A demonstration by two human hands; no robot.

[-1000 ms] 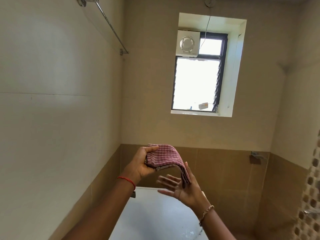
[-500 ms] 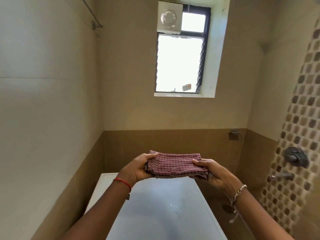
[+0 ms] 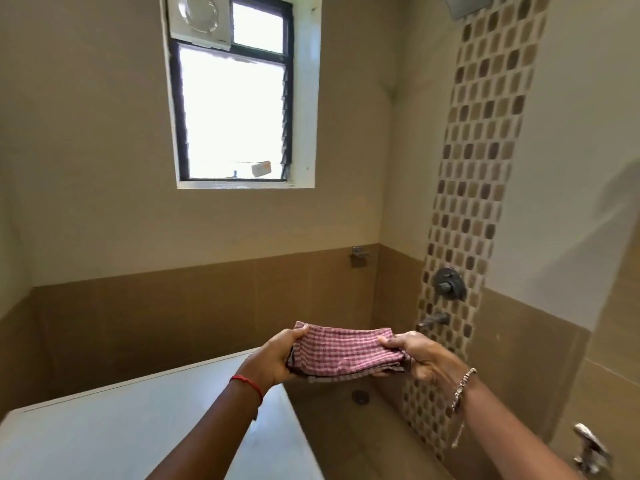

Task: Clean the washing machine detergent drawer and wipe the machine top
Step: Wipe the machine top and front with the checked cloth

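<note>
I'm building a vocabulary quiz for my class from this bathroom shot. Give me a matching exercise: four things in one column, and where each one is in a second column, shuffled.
Things
1. checked cloth
2. red thread
3. chain bracelet
4. exhaust fan

Places
A. in the top left corner of the window
B. round the left wrist
C. gripped at its ends by the left hand and the right hand
D. on the right wrist

Pairs: 1-C, 2-B, 3-D, 4-A
</note>
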